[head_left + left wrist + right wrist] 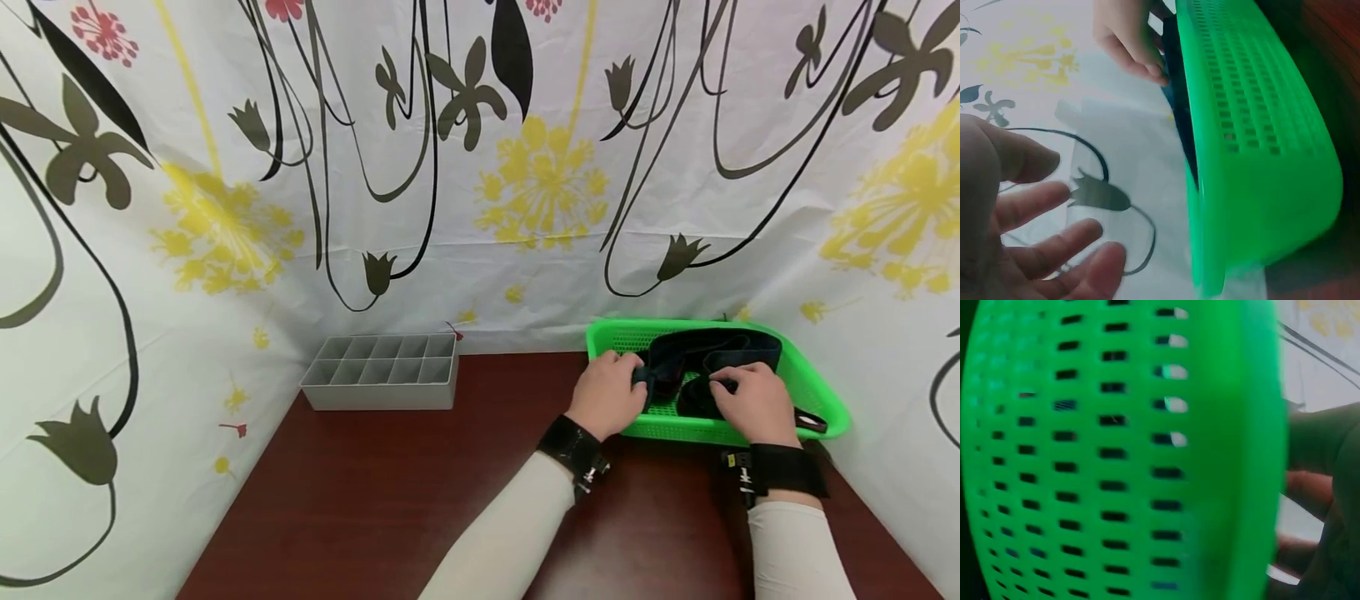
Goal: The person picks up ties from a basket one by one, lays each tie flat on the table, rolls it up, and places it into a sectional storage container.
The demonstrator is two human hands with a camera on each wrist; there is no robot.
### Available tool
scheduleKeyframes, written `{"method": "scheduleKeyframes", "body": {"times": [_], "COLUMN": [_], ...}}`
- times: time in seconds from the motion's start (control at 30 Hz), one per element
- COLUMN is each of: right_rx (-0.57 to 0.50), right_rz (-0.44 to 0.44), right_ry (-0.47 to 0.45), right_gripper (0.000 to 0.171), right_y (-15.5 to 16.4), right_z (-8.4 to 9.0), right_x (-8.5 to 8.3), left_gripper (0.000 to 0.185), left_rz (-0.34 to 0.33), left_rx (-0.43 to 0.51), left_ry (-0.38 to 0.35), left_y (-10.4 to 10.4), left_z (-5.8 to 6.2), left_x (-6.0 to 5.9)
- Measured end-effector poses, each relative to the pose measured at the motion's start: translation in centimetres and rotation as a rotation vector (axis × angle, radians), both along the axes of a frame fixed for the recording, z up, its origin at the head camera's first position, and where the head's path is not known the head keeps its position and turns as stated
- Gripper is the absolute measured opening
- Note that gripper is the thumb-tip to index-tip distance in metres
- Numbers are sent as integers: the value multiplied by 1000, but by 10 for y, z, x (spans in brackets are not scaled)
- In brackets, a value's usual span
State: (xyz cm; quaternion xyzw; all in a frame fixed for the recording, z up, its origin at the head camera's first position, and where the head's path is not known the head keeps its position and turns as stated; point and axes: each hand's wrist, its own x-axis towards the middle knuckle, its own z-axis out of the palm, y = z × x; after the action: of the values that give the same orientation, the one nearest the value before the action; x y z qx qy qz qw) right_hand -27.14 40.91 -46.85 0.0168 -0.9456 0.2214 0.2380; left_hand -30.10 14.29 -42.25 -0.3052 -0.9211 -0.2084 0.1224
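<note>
Two hands are at the basket on the right of the table, with the dark straps folded inside it. From my remote seat I see the left hand with fingers loose and apart above the rim, gripping nothing; the right hand seems to pinch a piece of strap. I'd keep that pinch light but sure, let the left steady the basket, and part the layers slowly so none snag. The grey tray sits well apart.
</note>
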Motion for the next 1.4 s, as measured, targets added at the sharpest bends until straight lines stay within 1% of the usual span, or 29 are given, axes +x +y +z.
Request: {"method": "scheduleKeyframes", "body": {"times": [0.1,0.2,0.23,0.3,0.4,0.43,0.5,0.57,0.6,0.67,0.73,0.8,0.9,1.03,1.13,1.2,1.3,1.4], "right_rx": [3,19,26,41,36,32,19,-2,-13,-37,-61,-74,-82,-84,-85,-84,-95,-117], "right_rz": [-6,-15,-20,-29,-34,-34,-39,-53,-62,-86,-107,-124,-148,-162,-166,-173,-195,-225], "right_ry": [-46,-100,-115,-140,-185,-196,-205,-192,-175,-133,-92,-49,2,36,45,51,49,31], "right_gripper": [32,34,34,35,40,42,44,44,42,38,34,31,28,26,26,26,27,31], "right_y": [-2,-1,0,1,-1,-1,-2,-3,-4,-5,-5,-4,-2,0,0,0,1,4], "right_z": [-5,-9,-10,-10,-9,-8,-5,-4,-4,-4,-6,-8,-9,-11,-10,-9,-6,-3], "right_x": [-4,-5,-6,-6,-7,-7,-7,-8,-8,-8,-8,-7,-7,-6,-5,-5,-4,-3], "left_gripper": [34,37,39,41,44,43,36,23,22,36,51,56,52,38,48,48,34,23], "left_rz": [-24,-45,-49,-39,-2,11,58,107,132,181,215,238,239,227,226,222,208,175], "left_rx": [-168,-318,-350,-377,-406,-400,-386,-363,-348,-309,-265,-224,-172,-108,-62,-29,51,153], "left_ry": [-44,-76,-97,-154,-211,-218,-192,-158,-140,-98,-65,-31,5,26,33,44,79,112], "left_y": [15,28,32,37,41,41,43,45,46,48,50,52,52,47,43,41,38,29], "left_z": [2,0,-2,-7,-14,-15,-17,-21,-23,-29,-36,-41,-44,-42,-38,-38,-38,-37], "left_x": [-3,-6,-8,-9,-11,-11,-13,-15,-17,-21,-24,-27,-29,-29,-26,-24,-23,-23]}}
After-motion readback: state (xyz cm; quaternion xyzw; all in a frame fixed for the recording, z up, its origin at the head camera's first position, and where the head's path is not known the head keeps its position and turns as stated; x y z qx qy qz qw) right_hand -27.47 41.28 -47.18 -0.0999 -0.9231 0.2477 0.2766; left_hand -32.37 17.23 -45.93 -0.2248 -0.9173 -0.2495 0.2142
